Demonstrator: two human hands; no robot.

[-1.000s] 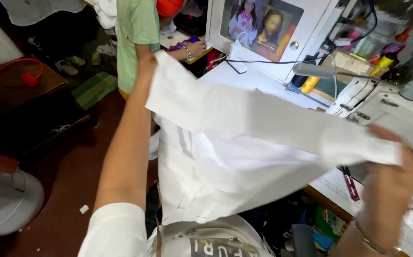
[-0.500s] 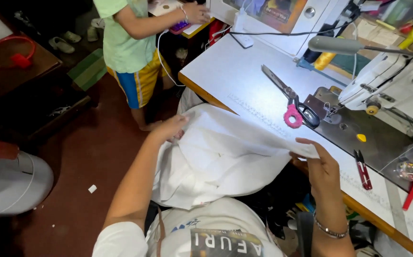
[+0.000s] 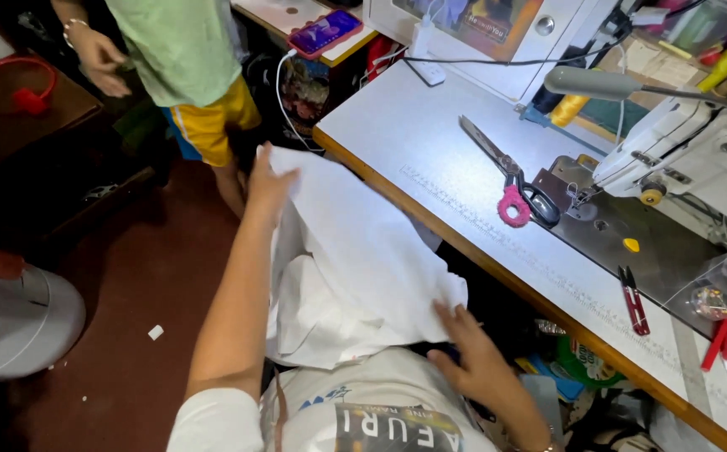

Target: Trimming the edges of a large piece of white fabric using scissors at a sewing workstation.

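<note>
A limp sheet of white woven fabric drapes over the person's lap, beside the grey worktop. The left hand pinches its far edge; the right hand lies open against its near fold. Light and floppy, it is probably best held by its edges.

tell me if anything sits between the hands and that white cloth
Nothing visible does. The left hand already grips the white cloth at its far upper corner, and the right hand rests on its near lower edge. The scissors lie apart on the sewing table, clear of both hands.
</note>
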